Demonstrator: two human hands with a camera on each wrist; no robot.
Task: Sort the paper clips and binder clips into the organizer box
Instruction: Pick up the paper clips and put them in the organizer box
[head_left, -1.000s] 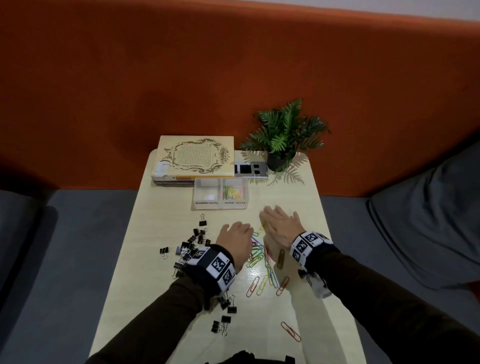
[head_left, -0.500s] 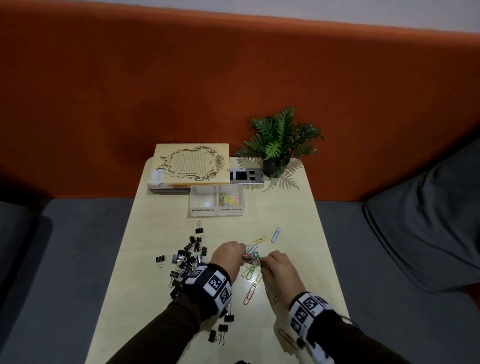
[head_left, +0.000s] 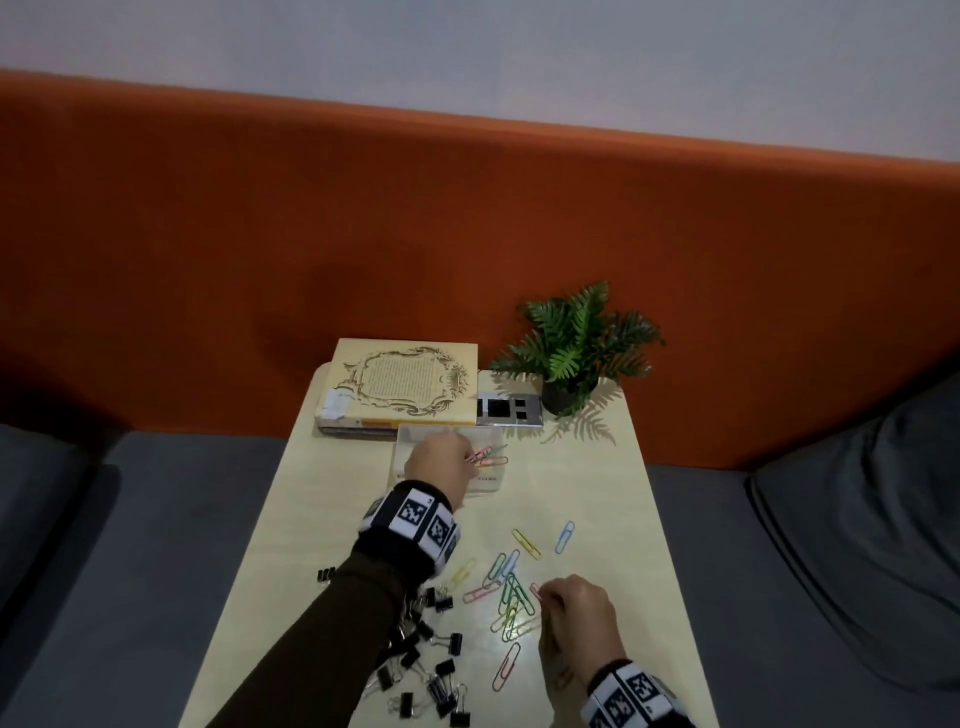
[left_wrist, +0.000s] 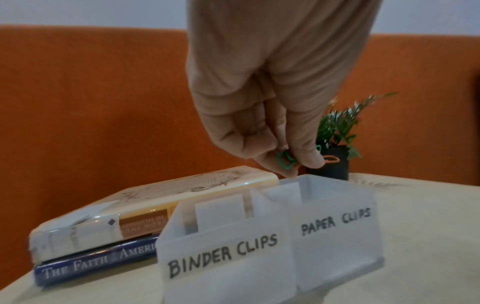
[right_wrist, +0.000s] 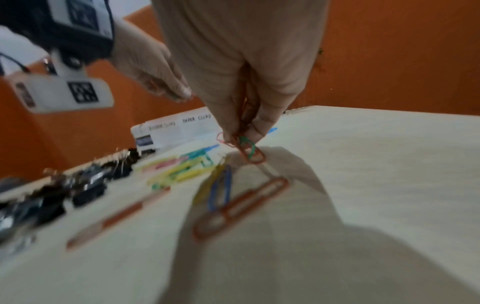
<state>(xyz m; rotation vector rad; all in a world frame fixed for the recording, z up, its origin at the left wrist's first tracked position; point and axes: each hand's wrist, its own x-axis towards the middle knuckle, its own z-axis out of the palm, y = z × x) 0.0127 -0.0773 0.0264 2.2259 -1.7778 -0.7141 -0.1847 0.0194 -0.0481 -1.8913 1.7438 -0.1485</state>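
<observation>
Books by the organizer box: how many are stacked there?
2, stacked at the table's far left corner, behind the organizer box: a cream book on top and a blue book beneath it. No other book shows.

Organizer box (head_left: 405, 447): partly hidden by left hand (head_left: 436, 467).
Binder clips (right_wrist: 85, 185): blurred in right wrist view.
Lower book (left_wrist: 96, 265): title cut off by box.

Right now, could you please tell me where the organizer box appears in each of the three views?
Head: organizer box mid-table, partly behind the left hand.
Left wrist: organizer box lower centre, labels facing the camera.
Right wrist: organizer box small, left of centre, blurred.
Shared landmark: the stacked books beside it, though only a dark sliver in the right wrist view.
</observation>
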